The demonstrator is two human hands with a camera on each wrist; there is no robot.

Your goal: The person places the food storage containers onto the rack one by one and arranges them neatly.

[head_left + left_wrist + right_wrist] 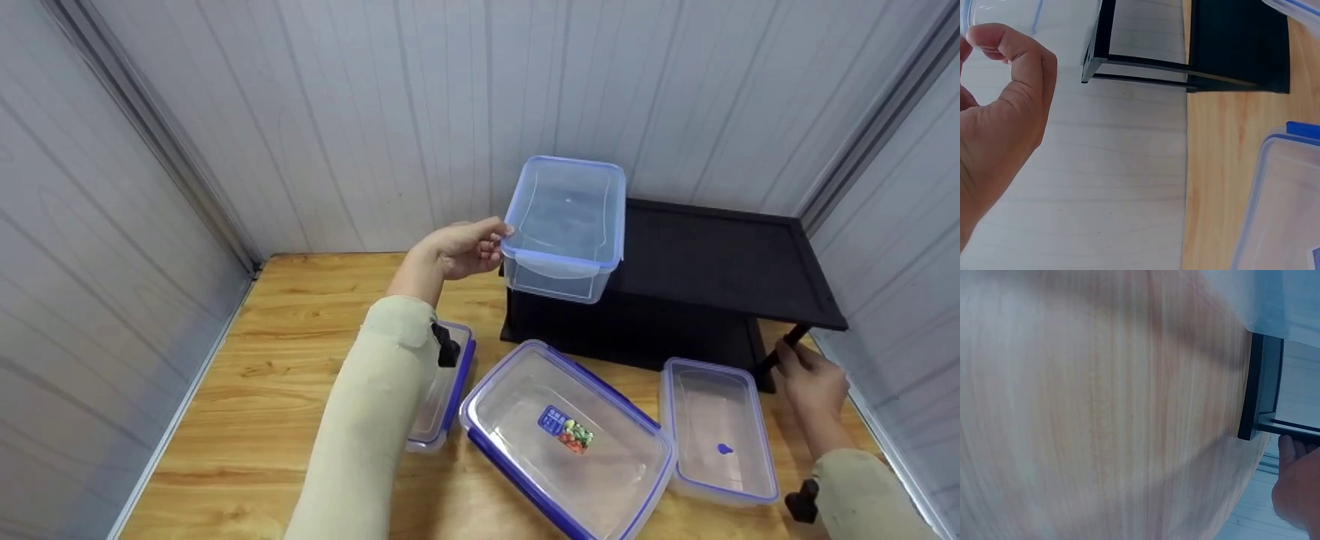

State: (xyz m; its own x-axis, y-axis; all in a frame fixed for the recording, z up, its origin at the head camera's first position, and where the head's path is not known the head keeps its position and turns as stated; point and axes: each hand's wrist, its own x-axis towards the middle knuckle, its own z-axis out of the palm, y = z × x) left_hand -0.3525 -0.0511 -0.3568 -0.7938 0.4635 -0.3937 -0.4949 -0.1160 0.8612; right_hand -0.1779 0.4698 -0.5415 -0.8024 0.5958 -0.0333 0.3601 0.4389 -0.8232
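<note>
My left hand [469, 247] pinches the left edge of a clear container [566, 217] with a light blue rim, at the left end of the black two-level shelf's top [720, 255]. Whether the container touches the shelf top, I cannot tell. In the left wrist view, thumb and fingers of the left hand [1010, 95] curl at the container's edge [1005, 11]. My right hand [814, 382] has its fingers round the shelf's front right post [784, 351]; the right wrist view shows that hand [1300, 484] at the black post [1292, 433].
On the wooden table [247, 390], a large lidded container [600, 465] with a fruit label lies in front of the shelf. A smaller one [720, 427] stands to its right, another [442, 397] partly behind my left forearm. Pale panel walls [337, 127] enclose the table.
</note>
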